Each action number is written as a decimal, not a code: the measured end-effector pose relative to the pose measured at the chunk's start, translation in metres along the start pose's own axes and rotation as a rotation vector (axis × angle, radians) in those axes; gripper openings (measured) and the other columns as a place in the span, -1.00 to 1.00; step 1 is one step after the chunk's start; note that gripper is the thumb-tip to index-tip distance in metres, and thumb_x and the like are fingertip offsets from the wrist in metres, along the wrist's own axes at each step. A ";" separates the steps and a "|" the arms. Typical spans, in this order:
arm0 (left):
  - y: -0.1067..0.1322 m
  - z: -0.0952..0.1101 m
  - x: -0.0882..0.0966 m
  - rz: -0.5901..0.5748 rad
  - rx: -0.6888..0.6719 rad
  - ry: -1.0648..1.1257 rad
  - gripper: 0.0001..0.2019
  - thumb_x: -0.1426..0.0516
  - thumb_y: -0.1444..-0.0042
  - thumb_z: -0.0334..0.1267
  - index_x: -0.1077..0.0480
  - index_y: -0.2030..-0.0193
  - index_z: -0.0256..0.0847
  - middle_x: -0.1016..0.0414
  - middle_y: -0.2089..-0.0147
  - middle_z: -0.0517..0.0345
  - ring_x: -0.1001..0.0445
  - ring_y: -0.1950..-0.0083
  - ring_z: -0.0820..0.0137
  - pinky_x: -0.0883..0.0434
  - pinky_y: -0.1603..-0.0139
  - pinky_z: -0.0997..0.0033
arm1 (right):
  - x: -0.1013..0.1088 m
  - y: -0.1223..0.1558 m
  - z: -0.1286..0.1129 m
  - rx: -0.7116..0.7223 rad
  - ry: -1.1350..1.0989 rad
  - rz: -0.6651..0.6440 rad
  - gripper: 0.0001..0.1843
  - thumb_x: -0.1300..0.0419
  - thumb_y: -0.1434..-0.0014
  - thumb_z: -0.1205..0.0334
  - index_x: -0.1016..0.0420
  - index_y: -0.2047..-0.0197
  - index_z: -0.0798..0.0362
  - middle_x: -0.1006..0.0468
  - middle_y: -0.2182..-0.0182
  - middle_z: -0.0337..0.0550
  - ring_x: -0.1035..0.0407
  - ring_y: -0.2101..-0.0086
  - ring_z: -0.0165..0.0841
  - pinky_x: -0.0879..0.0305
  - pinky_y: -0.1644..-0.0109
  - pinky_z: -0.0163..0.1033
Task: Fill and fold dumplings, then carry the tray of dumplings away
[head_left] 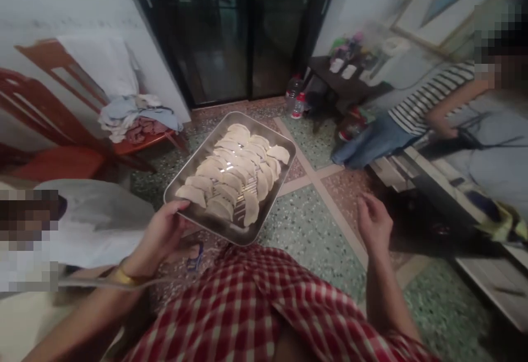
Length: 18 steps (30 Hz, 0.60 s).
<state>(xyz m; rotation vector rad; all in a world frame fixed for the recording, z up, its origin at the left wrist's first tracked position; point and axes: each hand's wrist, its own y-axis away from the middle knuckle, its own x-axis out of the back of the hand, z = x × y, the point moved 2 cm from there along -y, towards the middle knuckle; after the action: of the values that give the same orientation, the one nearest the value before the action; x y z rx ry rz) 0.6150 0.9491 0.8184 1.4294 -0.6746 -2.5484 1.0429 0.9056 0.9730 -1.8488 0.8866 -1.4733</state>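
A rectangular metal tray [270, 210] is held out in front of my body, with several rows of pale dumplings [237, 175] lying in it. My left hand [167, 227] grips the tray's near left corner, thumb over the rim and the other fingers underneath, partly hidden. Off to the right, well apart from the tray, my right hand [374, 221] hangs over the floor with its fingers curled in. Nothing can be seen in that hand.
Dark sliding glass doors [243, 37] stand ahead. Wooden chairs [78, 153] are on the left, one piled with clothes [138, 117]. A person [61, 224] sits near my left arm; another in a striped shirt [429, 98] is at right. Bottles [296, 100] stand by a dark table [342, 78].
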 end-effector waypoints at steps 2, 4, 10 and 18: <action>-0.033 0.014 -0.018 0.041 -0.004 0.019 -0.91 -0.12 0.28 -0.47 -0.36 0.70 -0.30 -0.37 0.73 0.23 -0.26 0.73 0.51 -0.35 0.72 0.54 | -0.046 -0.041 -0.045 0.138 -0.176 0.009 -0.67 -0.11 -0.20 0.08 -0.56 0.11 0.11 -0.60 0.15 0.06 -0.49 0.12 -0.22 -0.42 0.00 -0.04; -0.069 0.032 -0.035 0.075 -0.021 0.036 -0.89 -0.10 0.24 -0.47 -0.34 0.70 -0.28 -0.36 0.73 0.26 -0.24 0.72 0.52 -0.34 0.72 0.54 | -0.091 -0.069 -0.094 0.345 -0.287 -0.064 -0.72 -0.09 -0.23 0.18 -0.54 0.06 0.02 -0.57 0.06 -0.01 -0.45 0.02 -0.24 -0.36 -0.11 0.02; -0.176 0.095 -0.091 0.116 -0.106 0.063 -0.86 -0.11 0.21 -0.52 -0.40 0.65 -0.27 -0.46 0.60 0.25 -0.38 0.57 0.51 -0.38 0.62 0.63 | -0.208 -0.131 -0.180 0.763 -0.217 -0.327 -0.68 -0.07 -0.25 0.18 -0.54 0.00 -0.10 -0.52 -0.07 -0.16 -0.24 -0.19 -0.17 -0.01 -0.34 0.15; -0.278 0.169 -0.179 0.166 -0.105 0.019 -0.89 -0.10 0.28 -0.52 -0.35 0.67 -0.26 -0.31 0.70 0.29 -0.17 0.70 0.57 -0.18 0.78 0.64 | -0.330 -0.258 -0.182 0.837 -0.086 -0.394 -0.59 0.01 -0.30 0.02 -0.48 -0.10 -0.09 -0.49 -0.14 -0.17 -0.11 -0.28 -0.11 0.20 -0.38 0.19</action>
<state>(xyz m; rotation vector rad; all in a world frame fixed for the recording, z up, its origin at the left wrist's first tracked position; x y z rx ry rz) 0.5957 1.3085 0.9081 1.3046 -0.6190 -2.4025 0.8463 1.3143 1.0251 -1.4467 -0.1732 -1.6263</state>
